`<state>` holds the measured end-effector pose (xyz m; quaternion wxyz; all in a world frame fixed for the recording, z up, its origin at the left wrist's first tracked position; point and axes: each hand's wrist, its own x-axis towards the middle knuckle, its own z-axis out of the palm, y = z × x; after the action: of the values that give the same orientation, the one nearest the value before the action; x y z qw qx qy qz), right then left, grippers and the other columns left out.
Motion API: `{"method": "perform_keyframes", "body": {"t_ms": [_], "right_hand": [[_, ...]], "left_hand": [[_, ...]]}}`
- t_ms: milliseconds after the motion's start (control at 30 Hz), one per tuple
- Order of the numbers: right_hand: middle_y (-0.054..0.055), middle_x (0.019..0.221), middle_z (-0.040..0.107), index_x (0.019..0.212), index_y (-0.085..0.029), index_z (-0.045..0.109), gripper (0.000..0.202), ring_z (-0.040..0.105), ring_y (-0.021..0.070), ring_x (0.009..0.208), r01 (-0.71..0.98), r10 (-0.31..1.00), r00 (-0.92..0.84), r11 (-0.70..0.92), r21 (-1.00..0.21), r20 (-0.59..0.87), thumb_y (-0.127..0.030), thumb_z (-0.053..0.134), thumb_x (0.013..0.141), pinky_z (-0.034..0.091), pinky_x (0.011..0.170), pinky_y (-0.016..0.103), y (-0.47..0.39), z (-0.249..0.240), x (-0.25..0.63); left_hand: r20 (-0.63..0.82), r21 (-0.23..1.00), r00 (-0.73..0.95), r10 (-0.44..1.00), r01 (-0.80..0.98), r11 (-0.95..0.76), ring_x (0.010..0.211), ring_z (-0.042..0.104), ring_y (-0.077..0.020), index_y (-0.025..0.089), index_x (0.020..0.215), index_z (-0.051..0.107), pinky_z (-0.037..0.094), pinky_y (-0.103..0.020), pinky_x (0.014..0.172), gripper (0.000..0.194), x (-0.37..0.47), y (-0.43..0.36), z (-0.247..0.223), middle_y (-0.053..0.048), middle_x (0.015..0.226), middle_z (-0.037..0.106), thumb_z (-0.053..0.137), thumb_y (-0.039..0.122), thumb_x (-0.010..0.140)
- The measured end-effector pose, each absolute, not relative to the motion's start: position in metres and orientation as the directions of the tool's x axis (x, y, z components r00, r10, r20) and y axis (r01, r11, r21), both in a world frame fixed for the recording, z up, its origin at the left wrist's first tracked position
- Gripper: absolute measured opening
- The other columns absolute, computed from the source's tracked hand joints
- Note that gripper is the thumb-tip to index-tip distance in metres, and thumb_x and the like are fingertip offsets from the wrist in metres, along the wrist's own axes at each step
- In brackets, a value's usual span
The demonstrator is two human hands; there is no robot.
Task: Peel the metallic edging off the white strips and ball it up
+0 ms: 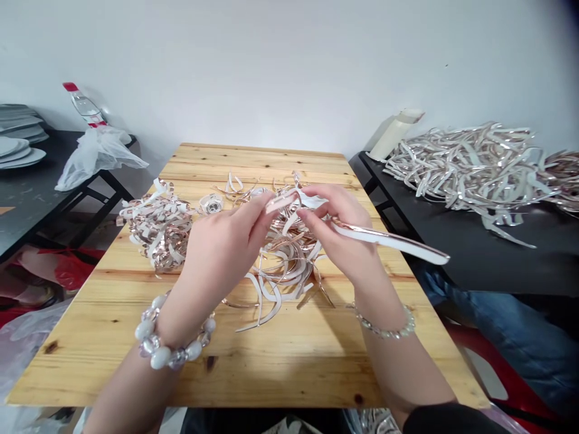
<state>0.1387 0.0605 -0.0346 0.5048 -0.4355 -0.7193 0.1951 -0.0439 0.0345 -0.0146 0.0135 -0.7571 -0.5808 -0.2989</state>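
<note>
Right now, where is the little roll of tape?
In the head view, the roll of tape lies on the wooden table, left of the hands, between the shiny strip pile and the left hand.

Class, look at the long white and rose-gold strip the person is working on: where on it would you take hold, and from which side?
Grip the long strip at its free, tapering tail, coming from the person's right. That end juts clear over the wooden table's edge, while the other end is pinched between the right hand and left hand.

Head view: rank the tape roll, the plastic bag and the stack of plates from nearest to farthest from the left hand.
1. tape roll, just beyond the left hand on the wooden table.
2. plastic bag, far left, side table.
3. stack of plates, at the left edge.
</note>
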Motion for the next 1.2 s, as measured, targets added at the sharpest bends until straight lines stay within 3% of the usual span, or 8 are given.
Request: {"method": "perform_keyframes", "body": {"t_ms": [167,300,500,700,867,967,1067,1200], "right_hand": [[0.001,0.081,0.062,0.091,-0.026,0.067,0.014,0.051,0.0096,0.053,0.139,0.864,0.089,0.482,-0.865,0.496,-0.034,0.055,0.09,0.038,0.047,0.025,0.062,-0.032,0.145],[0.0,0.077,0.062,0.087,-0.023,0.067,0.013,0.051,0.0087,0.051,0.122,0.902,0.064,0.418,-0.9,0.428,-0.033,0.059,0.087,0.037,0.045,0.024,0.066,-0.035,0.146],[-0.001,0.074,0.062,0.088,-0.021,0.066,0.011,0.052,0.0086,0.052,0.169,0.931,-0.02,0.361,-0.917,0.363,-0.03,0.059,0.086,0.037,0.045,0.022,0.076,-0.047,0.143],[-0.002,0.066,0.059,0.085,-0.021,0.065,0.009,0.052,0.0097,0.051,0.217,0.94,-0.031,0.339,-0.915,0.341,-0.024,0.057,0.085,0.04,0.048,0.023,0.082,-0.051,0.145],[-0.002,0.069,0.057,0.087,-0.022,0.064,0.006,0.052,0.0098,0.054,0.166,0.933,0.01,0.352,-0.921,0.359,-0.024,0.058,0.084,0.04,0.048,0.022,0.077,-0.047,0.141],[-0.004,0.074,0.051,0.094,-0.025,0.058,0.009,0.05,0.0081,0.053,0.036,0.903,0.135,0.407,-0.913,0.408,-0.025,0.058,0.086,0.037,0.046,0.022,0.073,-0.043,0.139],[-0.005,0.065,0.046,0.088,-0.024,0.056,0.007,0.044,0.0079,0.05,0.008,0.908,0.071,0.414,-0.91,0.413,-0.031,0.058,0.087,0.032,0.045,0.022,0.07,-0.04,0.138],[-0.005,0.05,0.046,0.063,-0.019,0.052,0.035,0.04,0.0076,0.045,0.057,0.911,-0.259,0.345,-0.937,0.32,-0.043,0.056,0.088,0.03,0.045,0.023,0.064,-0.039,0.135]], "left_hand": [[0.509,0.409,-0.104,0.854,0.903,-0.134,0.062,0.059,-0.0159,0.023,0.113,0.061,0.034,-0.027,0.058,0.036,-0.049,0.038,-0.014,-0.004,0.077,0.07,0.033,0.039,0.098],[0.566,0.406,-0.141,0.812,0.905,-0.127,0.071,0.06,-0.0178,0.023,0.114,0.056,0.034,-0.029,0.059,0.031,-0.05,0.048,-0.021,-0.006,0.088,0.069,0.032,0.035,0.098],[0.198,0.89,0.041,0.979,0.412,-0.197,0.053,0.055,-0.0094,0.021,0.086,0.041,0.04,-0.023,0.052,0.022,-0.032,0.075,-0.061,-0.001,0.076,0.06,0.025,0.031,0.098],[0.198,0.867,0.165,0.966,0.43,-0.251,0.06,0.049,-0.0124,0.019,0.072,0.048,0.039,-0.026,0.059,0.015,-0.022,0.084,-0.087,0.002,0.064,0.052,0.05,0.022,0.087],[0.228,0.902,0.051,0.972,0.365,-0.231,0.059,0.053,-0.0113,0.019,0.086,0.051,0.043,-0.025,0.057,0.024,-0.022,0.081,-0.077,-0.002,0.073,0.059,0.033,0.031,0.096],[0.203,0.967,-0.054,0.978,0.166,-0.192,0.053,0.052,-0.0088,0.018,0.093,0.051,0.042,-0.023,0.051,0.026,-0.024,0.073,-0.061,-0.002,0.073,0.059,0.029,0.032,0.098],[0.075,0.991,0.127,0.989,-0.116,-0.061,0.047,0.049,-0.0073,0.018,0.086,0.054,0.037,-0.021,0.044,0.025,-0.026,0.062,-0.044,0.001,0.064,0.056,0.036,0.032,0.096],[-0.067,0.994,0.568,0.821,-0.037,0.106,0.042,0.041,-0.0067,0.016,0.075,0.057,0.032,-0.021,0.042,0.029,-0.026,0.049,-0.032,0.002,0.052,0.051,0.041,0.032,0.093]]}}
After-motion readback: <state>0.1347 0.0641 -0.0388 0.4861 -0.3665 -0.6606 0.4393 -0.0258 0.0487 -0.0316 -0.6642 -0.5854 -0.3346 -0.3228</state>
